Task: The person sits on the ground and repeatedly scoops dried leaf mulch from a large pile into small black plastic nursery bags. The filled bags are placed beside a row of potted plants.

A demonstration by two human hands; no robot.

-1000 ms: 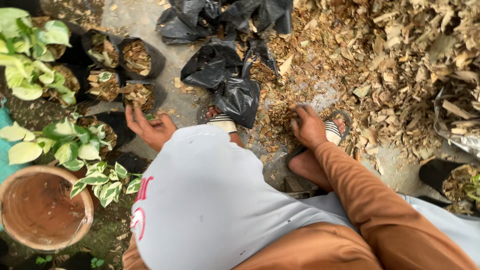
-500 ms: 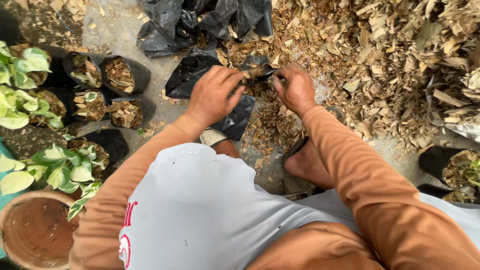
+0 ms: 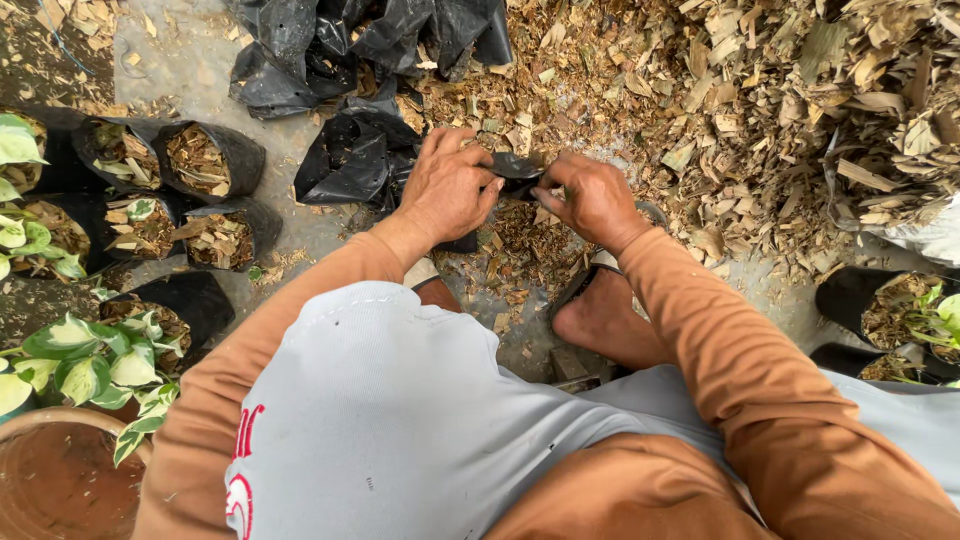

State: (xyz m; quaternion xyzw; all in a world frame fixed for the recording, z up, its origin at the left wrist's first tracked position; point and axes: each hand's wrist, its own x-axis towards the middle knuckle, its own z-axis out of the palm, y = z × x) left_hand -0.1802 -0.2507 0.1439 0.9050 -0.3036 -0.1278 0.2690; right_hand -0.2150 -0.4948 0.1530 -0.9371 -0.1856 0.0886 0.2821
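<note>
Near the frame's centre top, our left hand [image 3: 448,188] and right hand [image 3: 590,198] both pinch the rim of an empty black plastic bag [image 3: 515,165] — fingers closed on it — above dry leaf litter [image 3: 760,120]; filled bags [image 3: 200,160] sit upper left.

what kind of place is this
Probably a plant nursery or garden potting spot: black grow bags filled with dry chips, potted leafy plants, and a big heap of dry leaf litter on the ground.
</note>
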